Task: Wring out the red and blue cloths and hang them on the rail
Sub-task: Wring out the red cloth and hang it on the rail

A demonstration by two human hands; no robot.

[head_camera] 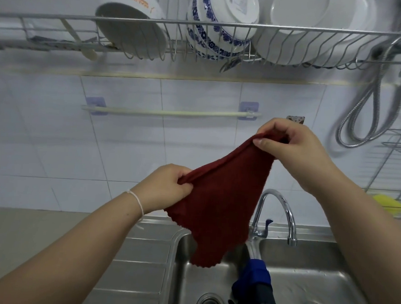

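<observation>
Left hand (167, 187) and right hand (286, 144) each pinch a top corner of the red cloth (220, 206), spreading it to drape over the rail (169, 113); the blue cloth (253, 277) waits on the sink divider (251, 249).

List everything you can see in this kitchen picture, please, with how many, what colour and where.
red cloth: one, dark red, held up over the sink
blue cloth: one, blue, draped on the sink divider
rail: one, cream, on the tiled wall, bare
sink: one, steel, two basins
tap: one, chrome, behind the sink
dish rack: one, wire, top, holding bowls
hose: one, metal, right wall
sponge: one, yellow, right edge
left hand: gripping the cloth's lower corner
right hand: pinching its upper corner
</observation>
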